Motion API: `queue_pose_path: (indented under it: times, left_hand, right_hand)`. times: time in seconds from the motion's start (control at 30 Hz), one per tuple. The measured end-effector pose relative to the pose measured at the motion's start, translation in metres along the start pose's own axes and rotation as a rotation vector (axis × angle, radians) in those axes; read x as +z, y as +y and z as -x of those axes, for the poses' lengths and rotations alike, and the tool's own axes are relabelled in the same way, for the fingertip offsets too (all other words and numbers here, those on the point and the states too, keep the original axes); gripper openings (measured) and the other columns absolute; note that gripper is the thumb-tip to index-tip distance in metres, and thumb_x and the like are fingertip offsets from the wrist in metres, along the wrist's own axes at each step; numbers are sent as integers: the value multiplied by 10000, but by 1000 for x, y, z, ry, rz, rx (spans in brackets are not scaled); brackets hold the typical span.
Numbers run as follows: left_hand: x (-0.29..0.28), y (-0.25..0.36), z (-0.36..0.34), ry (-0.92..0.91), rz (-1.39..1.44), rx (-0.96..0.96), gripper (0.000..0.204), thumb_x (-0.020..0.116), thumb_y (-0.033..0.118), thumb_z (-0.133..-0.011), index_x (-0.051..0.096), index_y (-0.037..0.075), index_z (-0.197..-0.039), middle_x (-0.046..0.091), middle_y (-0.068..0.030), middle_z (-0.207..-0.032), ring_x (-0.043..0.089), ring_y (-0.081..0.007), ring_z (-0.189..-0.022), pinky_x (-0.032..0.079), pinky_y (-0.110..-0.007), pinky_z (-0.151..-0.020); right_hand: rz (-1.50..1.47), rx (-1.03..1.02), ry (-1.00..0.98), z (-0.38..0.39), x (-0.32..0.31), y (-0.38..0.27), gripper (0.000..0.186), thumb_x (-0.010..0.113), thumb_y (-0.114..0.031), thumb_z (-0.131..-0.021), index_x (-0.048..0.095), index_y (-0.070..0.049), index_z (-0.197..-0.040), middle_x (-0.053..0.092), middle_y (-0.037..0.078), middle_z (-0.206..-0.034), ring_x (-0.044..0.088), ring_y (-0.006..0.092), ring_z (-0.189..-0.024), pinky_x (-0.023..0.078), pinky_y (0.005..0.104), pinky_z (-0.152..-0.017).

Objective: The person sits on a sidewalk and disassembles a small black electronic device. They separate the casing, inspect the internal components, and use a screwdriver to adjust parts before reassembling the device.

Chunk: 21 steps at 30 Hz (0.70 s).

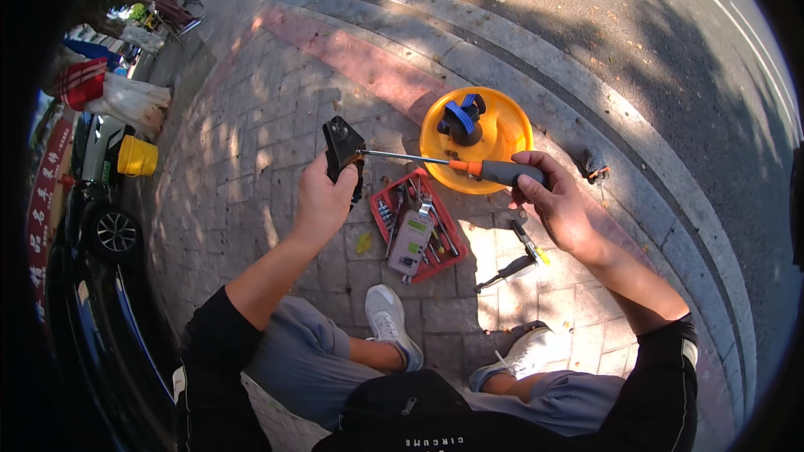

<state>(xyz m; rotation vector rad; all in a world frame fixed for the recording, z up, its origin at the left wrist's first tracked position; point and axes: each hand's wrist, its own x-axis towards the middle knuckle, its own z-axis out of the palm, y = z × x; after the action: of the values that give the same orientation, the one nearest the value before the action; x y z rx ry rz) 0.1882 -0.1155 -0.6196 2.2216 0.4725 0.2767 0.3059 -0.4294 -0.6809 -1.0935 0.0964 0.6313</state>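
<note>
My left hand (322, 201) is closed around a black plastic part (342, 141), wide at the top and narrower below. In my right hand (553, 201) is a screwdriver (502, 172) with a grey and orange handle, held level. Its metal shaft points left and the tip meets the black part's right side; whether it sits in a screw cannot be made out. Beyond the screwdriver lies a round yellow-orange basin (517, 121) with a black and blue piece (462, 120) in it. Below my hands is a red tool tray (456, 253) with sockets, and a clear-lidded case (410, 243) rests across it.
A black tool with a yellow end (529, 243) lies on the paving by my right shoe (523, 356). A dark bundle (595, 166) is near the kerb (636, 130). To the left stand a black car (100, 285) and a yellow bucket (137, 156).
</note>
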Motion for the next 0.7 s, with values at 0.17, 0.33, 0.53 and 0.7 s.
queue_pose_path:
  times: [0.17, 0.33, 0.53, 0.7]
  left_hand:
    - [-1, 2, 0, 16, -32, 28, 261, 594, 126, -933, 662, 4, -1154, 668, -55, -831, 578, -121, -728, 505, -323, -689]
    - [-2, 10, 2, 24, -69, 61, 270, 598, 116, -930, 654, 5, -1170, 669, -63, -834, 584, -123, -735, 509, -318, -702]
    - [-2, 19, 2, 44, -89, 47, 266, 600, 108, -926, 646, 4, -1166, 681, -81, -854, 596, -137, -738, 515, -326, -711]
    - [-2, 18, 2, 29, -90, 86, 266, 614, 111, -921, 646, 5, -1163, 682, -87, -854, 595, -146, -736, 517, -332, -715]
  right_hand:
    - [-9, 292, -133, 4, -1, -7, 391, 474, -352, -1095, 566, 6, -1221, 638, 99, -888, 626, 157, -595, 532, 285, -488]
    - [293, 75, -110, 2, -1, -7, 421, 468, -357, -1096, 541, 10, -1290, 644, 83, -787, 617, 177, -537, 531, 286, -484]
    - [-4, -76, -75, 0, -6, 2, 466, 478, -386, -1090, 561, 33, -1276, 666, 98, -824, 642, 185, -588, 557, 306, -543]
    - [-20, 233, -357, -2, -16, 3, 423, 511, -338, -1085, 568, 39, -1269, 661, 115, -923, 654, 172, -655, 573, 311, -590]
